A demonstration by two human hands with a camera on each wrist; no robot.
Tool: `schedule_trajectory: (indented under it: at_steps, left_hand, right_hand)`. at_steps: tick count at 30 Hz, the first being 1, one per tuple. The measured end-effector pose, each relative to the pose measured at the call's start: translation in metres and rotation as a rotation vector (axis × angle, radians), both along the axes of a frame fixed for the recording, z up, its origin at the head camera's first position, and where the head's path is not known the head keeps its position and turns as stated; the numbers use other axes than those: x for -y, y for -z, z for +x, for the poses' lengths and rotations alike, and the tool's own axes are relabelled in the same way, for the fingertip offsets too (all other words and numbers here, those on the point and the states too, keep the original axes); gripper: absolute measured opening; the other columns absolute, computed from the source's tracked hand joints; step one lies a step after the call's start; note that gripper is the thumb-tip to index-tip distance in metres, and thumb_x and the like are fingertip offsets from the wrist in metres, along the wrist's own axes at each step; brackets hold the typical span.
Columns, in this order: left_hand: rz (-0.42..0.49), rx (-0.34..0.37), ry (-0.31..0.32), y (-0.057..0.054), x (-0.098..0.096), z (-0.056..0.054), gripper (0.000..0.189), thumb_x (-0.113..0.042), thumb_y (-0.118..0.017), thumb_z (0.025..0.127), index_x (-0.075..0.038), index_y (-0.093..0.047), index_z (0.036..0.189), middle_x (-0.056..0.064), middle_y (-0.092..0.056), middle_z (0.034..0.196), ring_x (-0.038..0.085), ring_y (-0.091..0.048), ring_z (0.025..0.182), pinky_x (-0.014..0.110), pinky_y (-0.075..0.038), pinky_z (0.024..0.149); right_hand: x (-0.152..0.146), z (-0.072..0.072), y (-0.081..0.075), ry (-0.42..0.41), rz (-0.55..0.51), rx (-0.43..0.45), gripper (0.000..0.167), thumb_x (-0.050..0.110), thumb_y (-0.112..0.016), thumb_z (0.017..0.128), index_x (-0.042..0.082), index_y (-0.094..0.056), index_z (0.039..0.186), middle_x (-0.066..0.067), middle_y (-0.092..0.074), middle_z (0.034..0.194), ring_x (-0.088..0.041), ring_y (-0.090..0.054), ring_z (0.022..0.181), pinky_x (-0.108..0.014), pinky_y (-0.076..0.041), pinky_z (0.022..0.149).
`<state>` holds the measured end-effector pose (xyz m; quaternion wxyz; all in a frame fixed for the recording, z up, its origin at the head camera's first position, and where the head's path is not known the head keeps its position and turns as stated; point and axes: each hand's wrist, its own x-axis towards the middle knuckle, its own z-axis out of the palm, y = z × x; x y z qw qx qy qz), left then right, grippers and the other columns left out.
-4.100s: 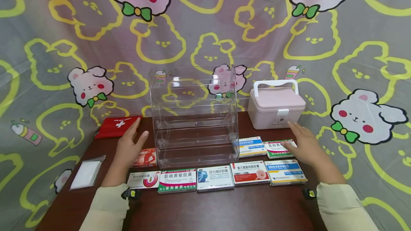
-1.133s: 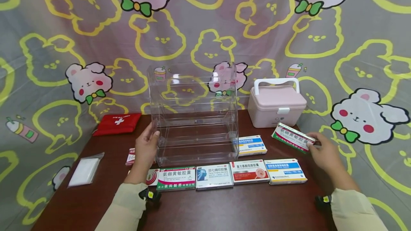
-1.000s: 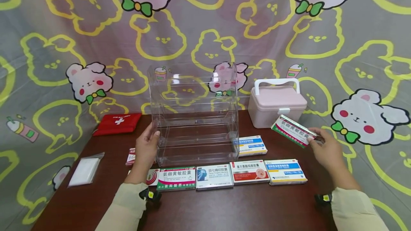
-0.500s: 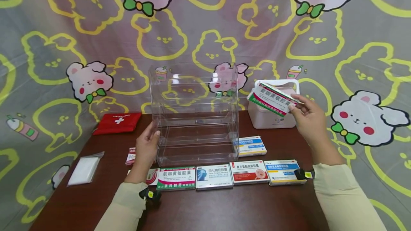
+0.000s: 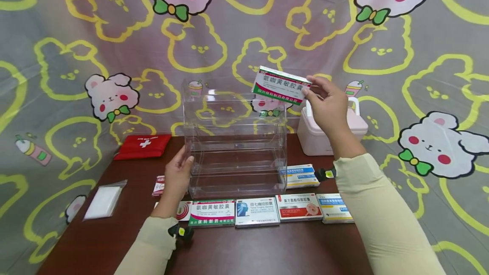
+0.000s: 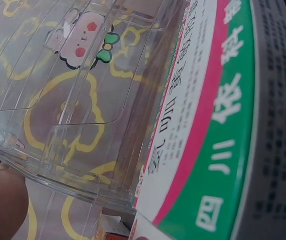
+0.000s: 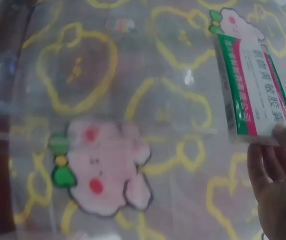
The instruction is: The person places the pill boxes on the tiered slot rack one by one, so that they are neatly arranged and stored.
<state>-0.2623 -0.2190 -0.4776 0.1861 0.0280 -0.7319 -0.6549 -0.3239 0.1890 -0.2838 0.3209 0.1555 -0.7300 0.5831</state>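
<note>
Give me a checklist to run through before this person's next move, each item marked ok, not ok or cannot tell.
1. Right hand grips the raised green-and-white box at one end: ok.
2. Left hand is on the side of the clear rack: ok.
3. Box's printed face is toward the head camera, lettering upright: ok.
4. Box is level: not ok, it slopes down toward the right hand.
5. Box is free of the rack: cannot tell, they overlap in the head view.
</note>
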Motion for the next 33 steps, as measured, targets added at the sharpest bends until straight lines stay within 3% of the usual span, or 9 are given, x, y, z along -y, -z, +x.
schedule_trajectory:
  at_steps: [5, 11, 15, 28, 33]
  left_hand:
    - [-0.015, 0.002, -0.001, 0.001, 0.001, 0.000, 0.055, -0.005, -0.063, 0.109, -0.008, -0.052, 0.163, 0.017, -0.054, 0.164, 0.032, -0.048, 0.154, 0.015, -0.044, 0.116]
    - [-0.027, 0.000, -0.006, 0.004, 0.003, 0.000, 0.055, -0.006, -0.065, 0.109, -0.010, -0.053, 0.162, 0.016, -0.055, 0.163, 0.032, -0.050, 0.152, 0.026, -0.044, 0.120]
    - [-0.031, 0.008, -0.011, 0.003, 0.003, 0.000, 0.055, -0.009, -0.066, 0.109, -0.012, -0.053, 0.162, 0.017, -0.056, 0.162, 0.031, -0.052, 0.151, 0.023, -0.045, 0.118]
    - [-0.026, -0.017, 0.013, 0.002, 0.003, -0.001, 0.056, -0.006, -0.065, 0.109, -0.007, -0.051, 0.163, 0.019, -0.054, 0.164, 0.033, -0.051, 0.152, 0.014, -0.045, 0.113]
    - [-0.044, 0.002, 0.005, 0.001, 0.004, -0.001, 0.056, -0.007, -0.064, 0.109, -0.009, -0.051, 0.164, 0.018, -0.052, 0.166, 0.033, -0.050, 0.153, 0.029, -0.045, 0.119]
  right_hand:
    - [0.029, -0.022, -0.020, 0.029, 0.061, -0.033, 0.032, 0.006, -0.077, 0.101, 0.005, -0.078, 0.133, -0.005, -0.072, 0.116, 0.000, -0.072, 0.102, -0.019, -0.060, 0.095]
    - [0.064, -0.047, -0.025, 0.082, 0.208, -0.086, 0.029, 0.005, -0.075, 0.103, 0.005, -0.080, 0.131, -0.016, -0.076, 0.121, -0.023, -0.075, 0.110, -0.027, -0.062, 0.099]
    - [0.083, -0.059, -0.025, 0.069, 0.262, -0.104, 0.028, 0.001, -0.071, 0.104, 0.003, -0.079, 0.131, -0.019, -0.075, 0.127, -0.030, -0.074, 0.117, -0.035, -0.063, 0.102]
    - [0.112, -0.072, -0.016, 0.079, 0.467, -0.061, 0.033, 0.006, -0.064, 0.109, 0.009, -0.075, 0.140, -0.017, -0.075, 0.133, -0.033, -0.072, 0.112, -0.045, -0.059, 0.094]
    - [0.126, -0.074, -0.018, 0.057, 0.468, 0.024, 0.035, 0.009, -0.065, 0.108, 0.011, -0.075, 0.141, -0.016, -0.077, 0.132, -0.031, -0.075, 0.116, -0.045, -0.058, 0.095]
